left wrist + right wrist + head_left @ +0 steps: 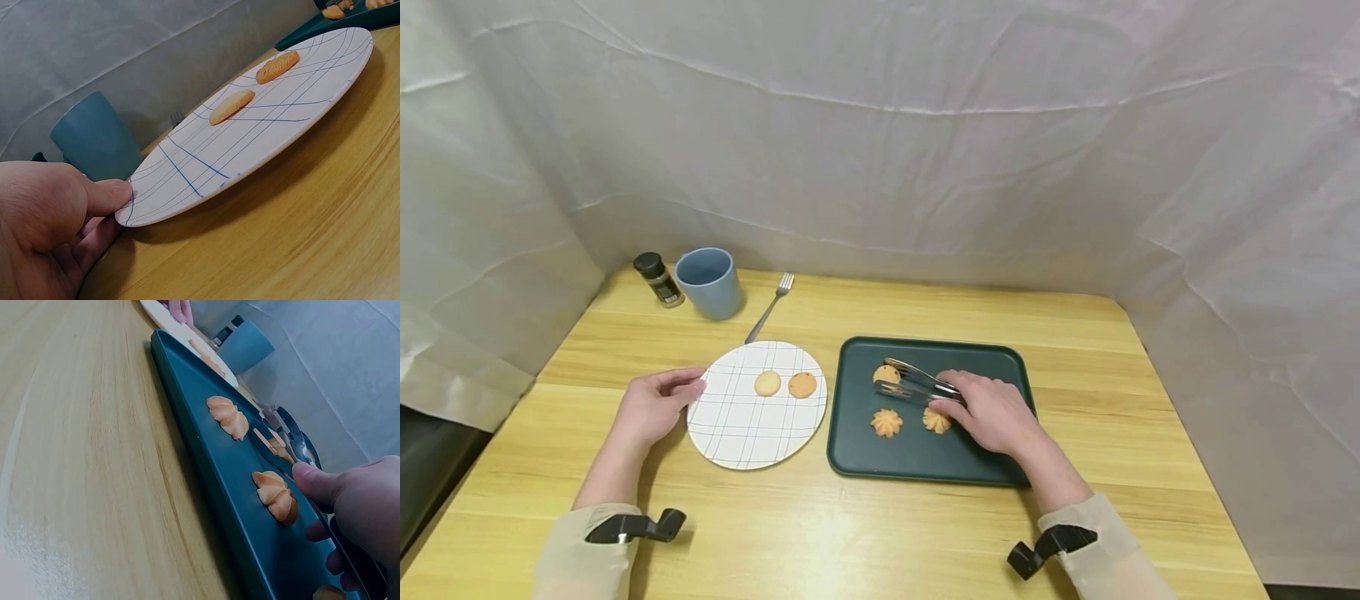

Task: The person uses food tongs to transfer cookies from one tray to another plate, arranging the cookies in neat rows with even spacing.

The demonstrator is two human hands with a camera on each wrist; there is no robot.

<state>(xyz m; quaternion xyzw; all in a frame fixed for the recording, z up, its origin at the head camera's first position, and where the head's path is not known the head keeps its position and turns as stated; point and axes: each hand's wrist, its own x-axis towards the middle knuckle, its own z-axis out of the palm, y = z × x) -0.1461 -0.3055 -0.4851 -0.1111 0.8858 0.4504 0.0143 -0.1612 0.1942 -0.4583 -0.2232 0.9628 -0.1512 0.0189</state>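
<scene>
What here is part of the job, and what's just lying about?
Seemingly in use:
shiny metal tongs, in the right hand
dark green rectangular tray
golden cookies on it
round white blue-lined plate, pinched by the left hand
two round cookies on it

Seemingly just lying about:
smooth blue mug
small black-capped jar
silver metal fork

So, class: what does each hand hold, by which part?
The left hand pinches the plate by its rim; the right hand grips the tongs by their handle.

The left sleeve (583, 550), at eight o'clock, is cream with a bent black clip (636, 526). The right sleeve (1108, 546), near five o'clock, is cream too, with a matching black clip (1054, 543).
</scene>
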